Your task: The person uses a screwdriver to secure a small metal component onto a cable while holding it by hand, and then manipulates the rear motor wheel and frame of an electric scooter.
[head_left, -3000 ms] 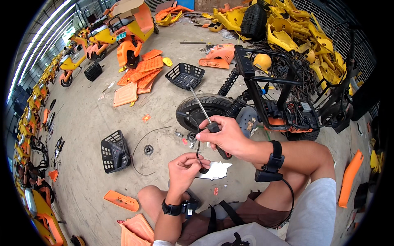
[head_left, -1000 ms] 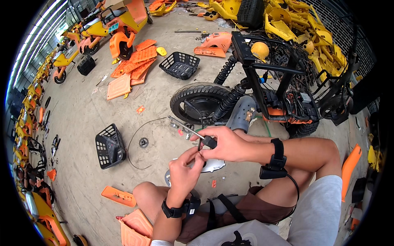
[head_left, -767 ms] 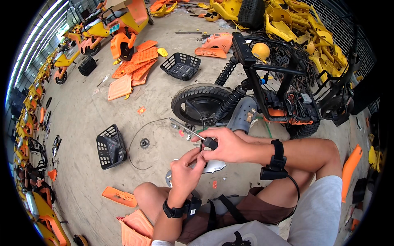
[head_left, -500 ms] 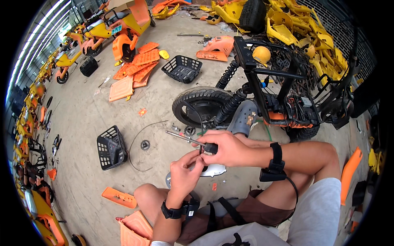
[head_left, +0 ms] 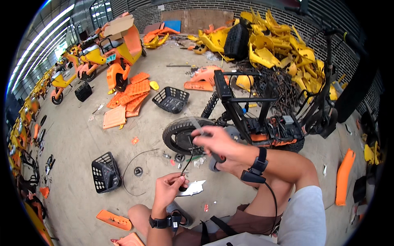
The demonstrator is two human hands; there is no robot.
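Observation:
My left hand [head_left: 167, 189] pinches the lower end of a thin black cable [head_left: 187, 165]. From there the cable rises toward the rear wheel [head_left: 176, 138] of a stripped scooter frame. My right hand [head_left: 217, 143] is shut on a screwdriver [head_left: 218, 157]. Its dark handle end shows below the palm, while the blade, smeared by motion, points up and to the left. The right hand is in front of the wheel, apart from my left hand. Just beside the left fingers, a white, flat part [head_left: 193, 188] lies low down, partly covered.
The bare black scooter frame [head_left: 246, 115] stands ahead to the right. Black baskets [head_left: 106, 172] [head_left: 170, 99], a small sprocket [head_left: 138, 171] and orange panels [head_left: 130, 96] lie on the floor. Yellow covers [head_left: 271, 45] are piled at the back right. Scooters [head_left: 119, 57] stand at the back left.
My right hand has moved up and away from my left hand, swinging the screwdriver blade more upright. My left hand keeps the cable. The view has tilted upward.

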